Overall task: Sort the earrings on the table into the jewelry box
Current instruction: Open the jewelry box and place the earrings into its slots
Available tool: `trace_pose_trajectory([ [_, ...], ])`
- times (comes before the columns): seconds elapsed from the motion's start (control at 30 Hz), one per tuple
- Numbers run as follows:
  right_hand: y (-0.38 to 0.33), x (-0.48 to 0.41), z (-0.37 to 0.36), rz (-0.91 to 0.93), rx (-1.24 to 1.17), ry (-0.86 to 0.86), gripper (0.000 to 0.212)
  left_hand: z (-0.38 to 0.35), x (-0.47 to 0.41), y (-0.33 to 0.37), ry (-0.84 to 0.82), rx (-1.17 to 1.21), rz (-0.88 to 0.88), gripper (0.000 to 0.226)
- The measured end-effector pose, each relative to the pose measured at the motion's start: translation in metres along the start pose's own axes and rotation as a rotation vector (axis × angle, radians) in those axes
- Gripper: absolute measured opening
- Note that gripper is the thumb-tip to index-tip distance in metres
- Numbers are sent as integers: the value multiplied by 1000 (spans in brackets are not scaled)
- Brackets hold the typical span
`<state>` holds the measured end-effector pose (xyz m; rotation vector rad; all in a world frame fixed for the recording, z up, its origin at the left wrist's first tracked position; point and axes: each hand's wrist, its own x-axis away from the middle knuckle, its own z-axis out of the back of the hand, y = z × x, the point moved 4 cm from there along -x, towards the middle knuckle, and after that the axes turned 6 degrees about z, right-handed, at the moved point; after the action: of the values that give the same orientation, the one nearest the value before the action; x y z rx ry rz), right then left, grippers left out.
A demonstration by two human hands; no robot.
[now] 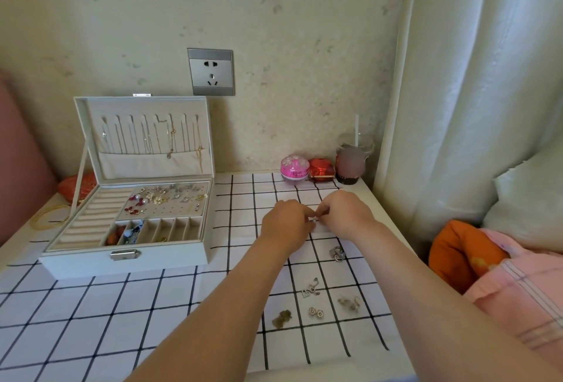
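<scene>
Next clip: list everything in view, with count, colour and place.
jewelry box: one, white, open, left on table.
stored earrings: many, mixed, box's peg panel.
necklaces: several, gold, in lid.
loose earrings: five clusters, silver and bronze, cloth's right front.
cloth: one, white, black grid, covering table.
pot: one, pink, back wall.
jar: one, red, beside pot.
cup: one, dark, straw, right of jar.
socket: one, grey, wall.
pouch: one, orange-red, behind box.
bangles: few, gold, left of box.
held piece: one, pale, pinched mid-cloth.
left hand, right hand: two, both pinching held piece.
</scene>
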<state>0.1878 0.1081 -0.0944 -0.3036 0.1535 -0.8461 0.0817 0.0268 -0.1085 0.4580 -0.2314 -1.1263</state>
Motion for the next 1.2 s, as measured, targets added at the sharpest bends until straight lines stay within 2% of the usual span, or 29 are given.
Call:
trace_pose_trajectory([
  [0.23,-4,0,-1,-19,-23,-38,16,-1,-2,1,18,-7,67,18],
  [0.53,-32,2,-3,41,-83,-114,19,17,8,-13,19,-64,115,19],
  [0.73,-82,0,6,168,-348,-31,34,67,24,-35,96,75,66,15],
  [0.93,-127,-9,8,246,-537,56,17,132,44,-69,220,61,42,13],
  [1.07,-152,-20,7,251,-576,111,9,168,55,-108,245,249,131,1],
  [1.2,-174,-29,4,298,-596,121,7,188,65,-148,257,491,205,5],
])
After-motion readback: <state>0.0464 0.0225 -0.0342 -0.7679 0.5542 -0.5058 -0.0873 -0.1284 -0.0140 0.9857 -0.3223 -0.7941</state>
